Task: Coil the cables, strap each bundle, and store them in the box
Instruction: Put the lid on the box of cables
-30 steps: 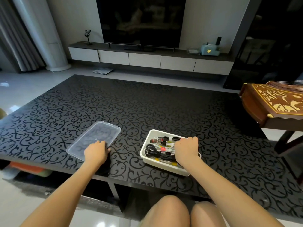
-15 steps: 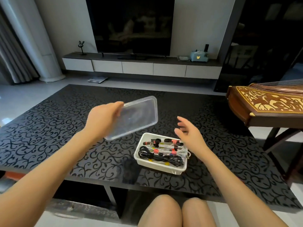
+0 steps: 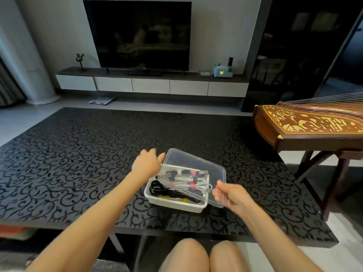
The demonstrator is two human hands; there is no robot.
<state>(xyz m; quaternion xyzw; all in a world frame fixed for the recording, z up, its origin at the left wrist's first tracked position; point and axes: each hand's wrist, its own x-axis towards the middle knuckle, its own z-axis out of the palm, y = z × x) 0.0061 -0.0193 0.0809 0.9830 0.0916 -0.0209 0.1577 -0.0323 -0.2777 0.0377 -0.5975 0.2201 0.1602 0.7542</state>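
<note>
Tabletop [image 3: 78, 154]: left hand [image 3: 147, 163], right hand [image 3: 229, 195] hold lid [image 3: 192, 165] over box [image 3: 176, 205].

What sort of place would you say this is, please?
Probably a home living room: a large television above a low cabinet, a patterned black table, and a stringed zither on a stand.

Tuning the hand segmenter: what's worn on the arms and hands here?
Nothing visible. The left arm and right arm are bare to the frame edge, with no sleeves. The left hand and right hand show no gloves, watch, bracelet or rings, though the left is motion-blurred.
</note>
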